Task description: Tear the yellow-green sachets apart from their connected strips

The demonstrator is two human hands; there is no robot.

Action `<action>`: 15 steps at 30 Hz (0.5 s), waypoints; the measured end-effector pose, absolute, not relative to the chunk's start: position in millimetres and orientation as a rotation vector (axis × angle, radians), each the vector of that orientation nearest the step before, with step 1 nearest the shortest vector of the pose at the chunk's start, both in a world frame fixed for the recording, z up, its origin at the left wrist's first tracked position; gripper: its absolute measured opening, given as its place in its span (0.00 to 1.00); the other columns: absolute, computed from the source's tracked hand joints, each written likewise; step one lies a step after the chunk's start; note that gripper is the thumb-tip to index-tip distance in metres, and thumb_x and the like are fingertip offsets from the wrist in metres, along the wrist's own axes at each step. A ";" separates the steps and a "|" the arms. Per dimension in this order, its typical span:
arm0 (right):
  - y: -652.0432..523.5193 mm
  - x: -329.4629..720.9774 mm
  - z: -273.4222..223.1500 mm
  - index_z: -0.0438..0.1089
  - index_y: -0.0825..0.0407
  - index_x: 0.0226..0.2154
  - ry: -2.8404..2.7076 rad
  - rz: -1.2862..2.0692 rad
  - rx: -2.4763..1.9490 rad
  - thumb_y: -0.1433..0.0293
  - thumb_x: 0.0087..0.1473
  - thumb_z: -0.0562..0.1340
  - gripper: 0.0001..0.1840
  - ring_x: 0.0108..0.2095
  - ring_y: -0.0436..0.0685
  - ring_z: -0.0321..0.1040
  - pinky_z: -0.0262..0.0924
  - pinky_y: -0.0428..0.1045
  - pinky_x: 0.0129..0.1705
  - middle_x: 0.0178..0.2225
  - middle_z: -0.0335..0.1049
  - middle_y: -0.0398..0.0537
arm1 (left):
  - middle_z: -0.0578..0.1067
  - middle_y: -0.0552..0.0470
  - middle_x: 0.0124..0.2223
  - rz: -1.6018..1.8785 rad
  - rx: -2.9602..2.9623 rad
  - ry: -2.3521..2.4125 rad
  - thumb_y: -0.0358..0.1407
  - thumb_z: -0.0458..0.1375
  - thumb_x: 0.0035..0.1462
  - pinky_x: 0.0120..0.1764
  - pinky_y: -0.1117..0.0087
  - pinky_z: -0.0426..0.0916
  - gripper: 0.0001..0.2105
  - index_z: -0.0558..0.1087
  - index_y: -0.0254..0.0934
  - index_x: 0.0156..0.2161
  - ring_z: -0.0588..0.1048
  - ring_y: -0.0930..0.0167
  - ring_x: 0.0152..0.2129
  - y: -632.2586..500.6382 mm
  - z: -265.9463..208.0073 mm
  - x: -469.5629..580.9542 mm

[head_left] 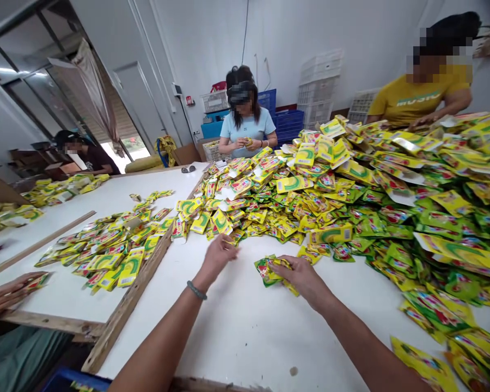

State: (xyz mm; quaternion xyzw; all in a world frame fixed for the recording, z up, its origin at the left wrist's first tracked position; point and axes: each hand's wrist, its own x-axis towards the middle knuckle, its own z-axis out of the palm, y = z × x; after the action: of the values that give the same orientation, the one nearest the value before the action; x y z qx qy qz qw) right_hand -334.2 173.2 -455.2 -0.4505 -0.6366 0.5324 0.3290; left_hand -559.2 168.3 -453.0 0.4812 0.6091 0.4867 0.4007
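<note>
My left hand (219, 256), with a bracelet on its wrist, is at the near edge of the heap of sachets and boxes. Its fingers are slightly curled and apart, close to a yellow sachet (237, 236), and nothing shows in them. My right hand (300, 276) is closed on a few yellow and green sachets (266, 271), held just above the white table (237, 326). Behind both hands, small glossy sachets (277, 226) lie mixed with yellow cardboard boxes (294, 184); some boxes have flaps standing up.
A wooden strip (134, 294) divides the table; yellow boxes (126, 267) lie beyond it. Another person's hands (12, 294) hold a box at far left. Co-workers sit across the table, one in light blue (249, 128), another in yellow (420, 98). Sachets also spread along the right.
</note>
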 end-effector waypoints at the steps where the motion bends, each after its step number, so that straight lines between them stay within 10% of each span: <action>1: 173.9 -333.8 -454.9 0.74 0.55 0.31 -1.669 1.357 -1.179 0.53 0.43 0.63 0.22 0.25 0.53 0.63 0.53 0.46 0.24 0.24 0.71 0.46 | 0.74 0.49 0.31 1.257 1.227 1.783 0.45 0.63 0.42 0.31 0.68 0.63 0.19 0.64 0.38 0.37 0.74 0.65 0.29 179.3 -448.6 -568.9; 7: 172.5 -337.4 -454.4 0.73 0.53 0.26 -1.780 1.207 -1.234 0.54 0.46 0.61 0.18 0.25 0.51 0.62 0.51 0.44 0.25 0.23 0.69 0.42 | 0.76 0.35 0.39 1.047 1.316 2.346 0.48 0.66 0.33 0.37 0.65 0.60 0.37 0.64 0.33 0.49 0.72 0.51 0.42 241.9 -433.3 -587.8; 15: 171.1 -334.7 -446.6 0.73 0.52 0.31 -1.880 0.917 -1.124 0.59 0.51 0.60 0.14 0.36 0.56 0.68 0.60 0.50 0.39 0.35 0.73 0.48 | 0.76 0.44 0.30 0.970 1.360 2.236 0.41 0.59 0.43 0.30 0.67 0.58 0.22 0.71 0.37 0.45 0.73 0.57 0.32 204.8 -435.4 -577.6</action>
State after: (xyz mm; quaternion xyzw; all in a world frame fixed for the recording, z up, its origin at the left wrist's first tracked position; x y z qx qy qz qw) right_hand -334.7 171.1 -446.6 -0.4389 -0.7343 0.3580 0.3741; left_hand -577.6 204.8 -435.4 0.4798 0.7888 0.3424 0.1745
